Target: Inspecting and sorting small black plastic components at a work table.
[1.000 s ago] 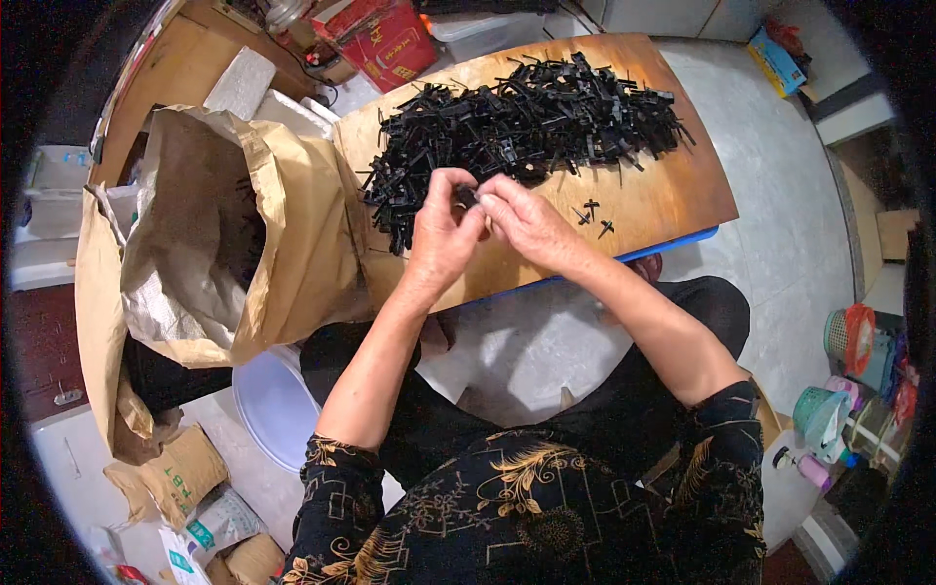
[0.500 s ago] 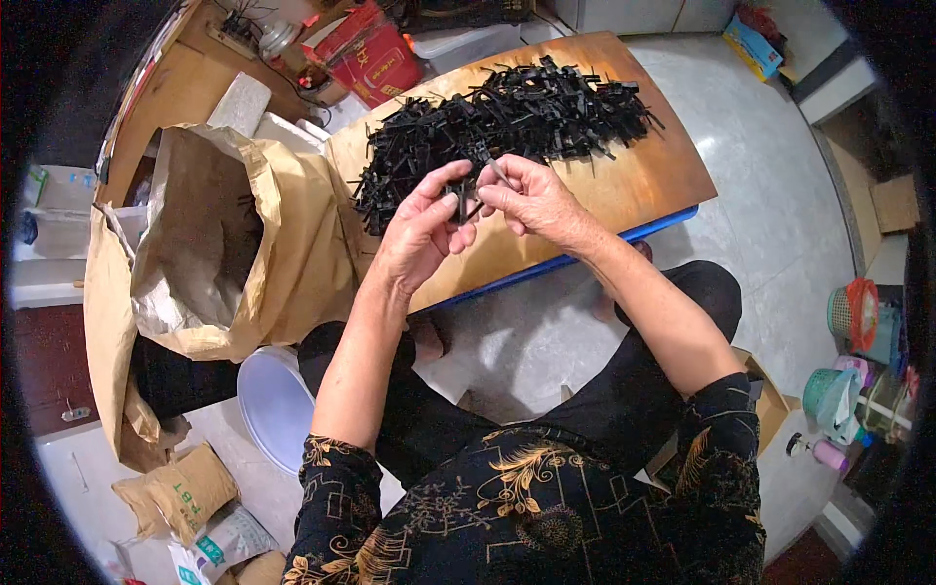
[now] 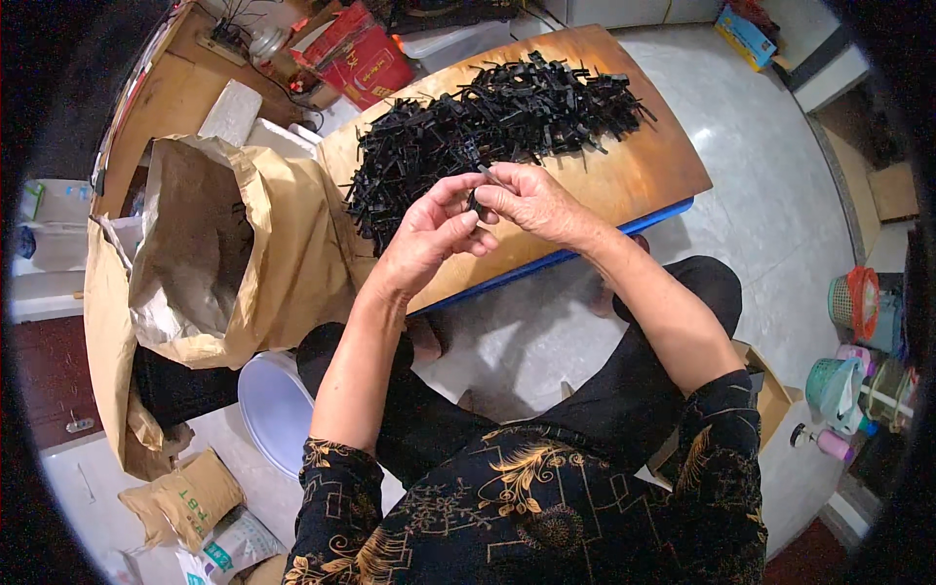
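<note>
My left hand (image 3: 436, 226) and my right hand (image 3: 537, 205) meet in front of the near edge of the pile. Pinched in the left fingers is a small black plastic part (image 3: 475, 203), mostly hidden by them. Between thumb and forefinger of my right hand a thin greyish tool (image 3: 494, 179) shows, its tip close to the part; its kind cannot be made out. Just beyond both hands spreads a heap of black plastic pieces (image 3: 507, 107) with thin sticking-out stems, lying on a wooden board (image 3: 643, 175).
A large open paper sack (image 3: 302, 253) stands left of the board, with a pale plastic tub (image 3: 273, 409) below it. A blue edge (image 3: 526, 261) runs under the board. A red box (image 3: 366, 63) sits behind. Filled packets (image 3: 190, 492) lie on the floor at lower left.
My hands have come closer together around the black part, the left fingers curling in more. The whole view has shifted slightly.
</note>
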